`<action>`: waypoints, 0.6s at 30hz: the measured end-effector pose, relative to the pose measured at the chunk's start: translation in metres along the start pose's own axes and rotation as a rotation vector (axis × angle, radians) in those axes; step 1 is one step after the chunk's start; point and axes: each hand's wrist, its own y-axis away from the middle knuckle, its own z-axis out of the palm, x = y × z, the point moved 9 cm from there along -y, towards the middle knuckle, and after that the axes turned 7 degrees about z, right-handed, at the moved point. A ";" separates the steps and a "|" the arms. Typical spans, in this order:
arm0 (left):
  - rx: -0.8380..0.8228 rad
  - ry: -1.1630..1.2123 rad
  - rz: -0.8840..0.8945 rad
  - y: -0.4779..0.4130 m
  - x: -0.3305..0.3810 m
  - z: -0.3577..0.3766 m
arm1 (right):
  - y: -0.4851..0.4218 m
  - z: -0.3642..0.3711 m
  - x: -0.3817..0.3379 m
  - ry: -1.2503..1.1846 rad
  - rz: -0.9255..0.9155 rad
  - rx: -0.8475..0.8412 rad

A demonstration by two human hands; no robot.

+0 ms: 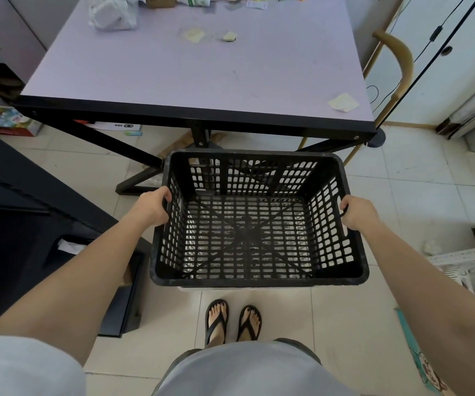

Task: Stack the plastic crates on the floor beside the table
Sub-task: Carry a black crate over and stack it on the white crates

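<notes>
Black plastic crate (pixel 259 221), empty, was held level in front of the person, above the tiled floor (pixel 401 195) and just short of the near edge of the lilac tabletop (pixel 196 72). Floor tiles showed through its slotted base.

Left hand (pixel 153 207) was closed over the rim of the crate's left wall, fingers curled inside. Right hand (pixel 357 211) was closed on the right wall at the handle slot, fingers tucked through or over it; hard to say which. Both grips firm-looking, arms extended.

A pale edge showed just under the crate's near rim; could not tell whether that was a second crate or something else. No other crate was clearly seen.

Risks, as judged:
- Feet in sandals (pixel 232 321) stood directly behind the crate; a slip of either grip would drop it near the toes.
- The black table frame (pixel 133 152) lay close ahead; swinging forward could knock the far wall against it.
- The target below was hidden by the crate itself, so lowering blind could seat it skewed, rim riding on rim instead of nesting.
- Clutter at right (pixel 464 270) narrowed the stepping room.
</notes>
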 end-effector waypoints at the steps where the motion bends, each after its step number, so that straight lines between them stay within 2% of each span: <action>1: 0.005 -0.004 -0.003 0.001 0.000 0.001 | 0.000 0.000 0.000 -0.002 -0.001 0.003; 11: -0.001 -0.051 -0.019 0.010 -0.002 0.011 | 0.000 -0.004 0.003 -0.089 -0.009 0.022; 18: -0.009 -0.028 -0.011 0.011 -0.002 0.014 | -0.001 0.002 0.001 -0.003 -0.018 -0.049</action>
